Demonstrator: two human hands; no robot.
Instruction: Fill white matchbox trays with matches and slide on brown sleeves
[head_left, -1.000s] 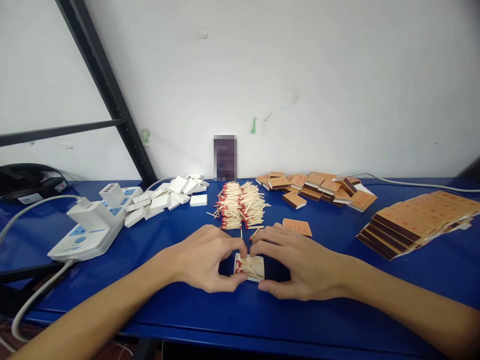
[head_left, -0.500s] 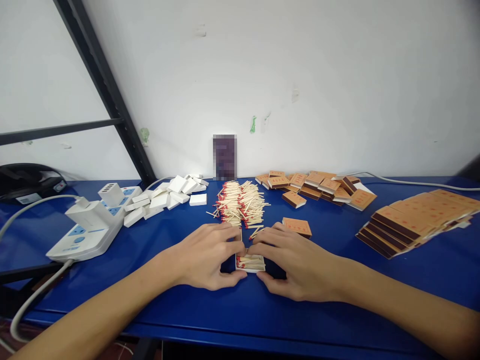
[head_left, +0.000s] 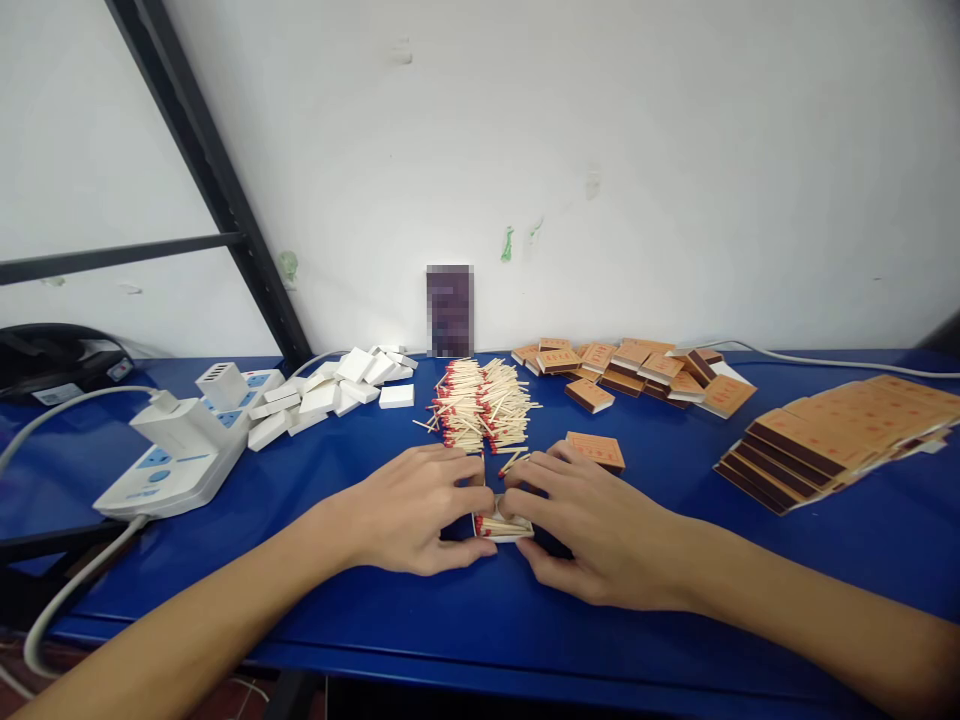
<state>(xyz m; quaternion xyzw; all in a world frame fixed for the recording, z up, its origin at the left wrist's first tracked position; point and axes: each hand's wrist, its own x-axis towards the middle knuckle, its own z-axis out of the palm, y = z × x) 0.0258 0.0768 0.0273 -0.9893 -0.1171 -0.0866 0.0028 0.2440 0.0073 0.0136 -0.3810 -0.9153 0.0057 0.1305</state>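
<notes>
1. Head view, centre: one white tray (head_left: 514, 539), set on the blue tabletop (head_left: 360, 630) between our left hand (head_left: 424, 510) and our right hand (head_left: 592, 530), with matches (head_left: 496, 526) inside.
2. Left hand: half curled, thumb at the near wall, fingers at the far side, closed on the tray's left end.
3. Right hand: likewise curled, thumb at the near wall, fingertips over the matches, closed on the right end.
4. Change: the matches, crossed at odd angles a second ago, now lie mostly lengthwise by the near wall, red heads to our left.
5. Bearing: we judge the contents better squared, though perhaps not fully settled.
6. Beyond: the match pile (head_left: 480, 400) looks unaltered.
</notes>
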